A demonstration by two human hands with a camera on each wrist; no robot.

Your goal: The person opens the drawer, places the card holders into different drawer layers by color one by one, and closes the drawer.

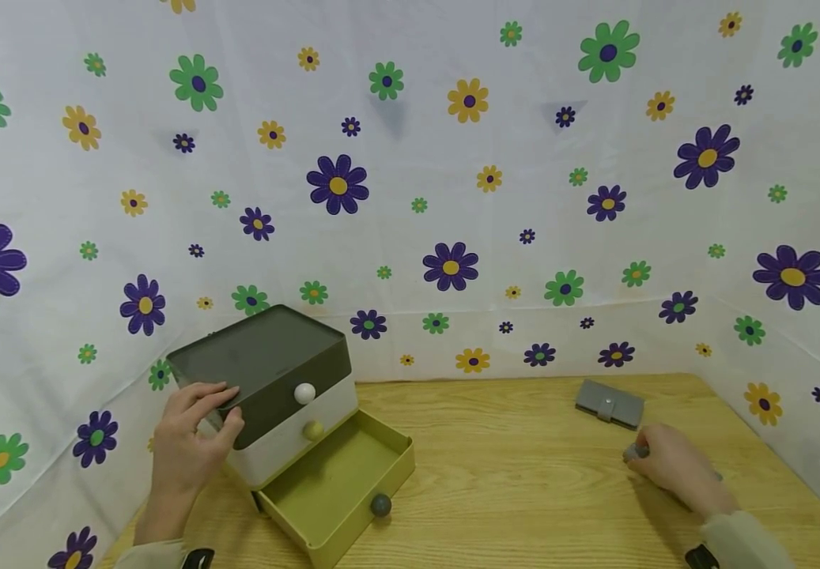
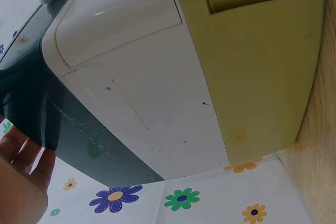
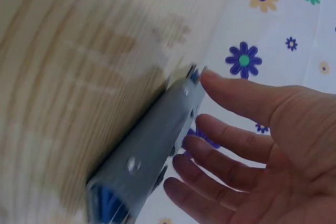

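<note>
A small three-tier drawer box [image 1: 289,427], dark green over white over olive, stands on the left of the table. Its olive bottom drawer [image 1: 353,518] is pulled out. My left hand [image 1: 192,442] grips the dark top tier at its near left corner, fingers over the upper edge and thumb below; its fingertips [image 2: 44,163] also show in the left wrist view. Over at the right, my right hand [image 1: 683,466] is at a long grey object [image 3: 149,140] like a stapler, with a metal rivet and blue inside. Its fingers are loosely bent beside the object, not wrapped round it.
Beyond the right hand lies a grey wallet [image 1: 610,404] with a snap strap. The wooden table [image 1: 495,466] is backed by a white flowered cloth [image 1: 410,237] that also closes off both sides. A dark knob [image 1: 381,505] juts from the pulled-out drawer.
</note>
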